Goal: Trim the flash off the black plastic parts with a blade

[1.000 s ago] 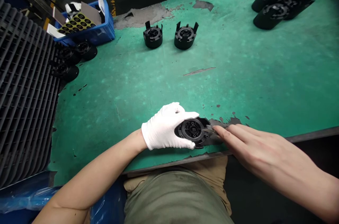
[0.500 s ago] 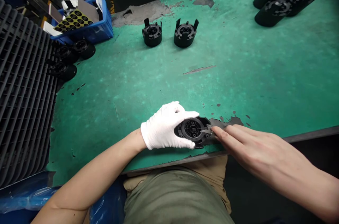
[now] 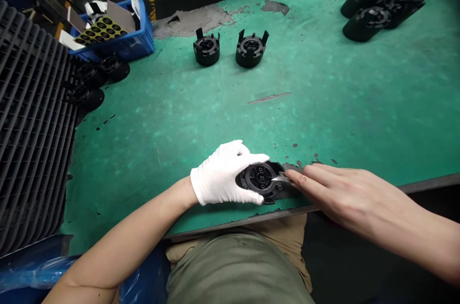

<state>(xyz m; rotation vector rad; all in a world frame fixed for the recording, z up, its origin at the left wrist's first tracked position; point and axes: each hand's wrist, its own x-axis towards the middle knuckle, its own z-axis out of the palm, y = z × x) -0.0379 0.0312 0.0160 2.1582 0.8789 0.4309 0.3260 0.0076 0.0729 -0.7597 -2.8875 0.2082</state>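
Note:
A round black plastic part lies near the front edge of the green table. My left hand, in a white glove, is wrapped round its left side, thumb and fingers on opposite rims. My bare right hand is at the part's right side, its fingers closed on a small pointed metal blade. The blade's tip rests over the right part of the round face. The tool's other end is hidden in my fingers.
Two black parts stand upright at the back middle. Several more cluster at the back right, and others at the left, beside a blue bin and a grey ribbed rack.
The view has shifted slightly. Both hands remain at the round part, with the blade's tip still over its right side; little else differs.

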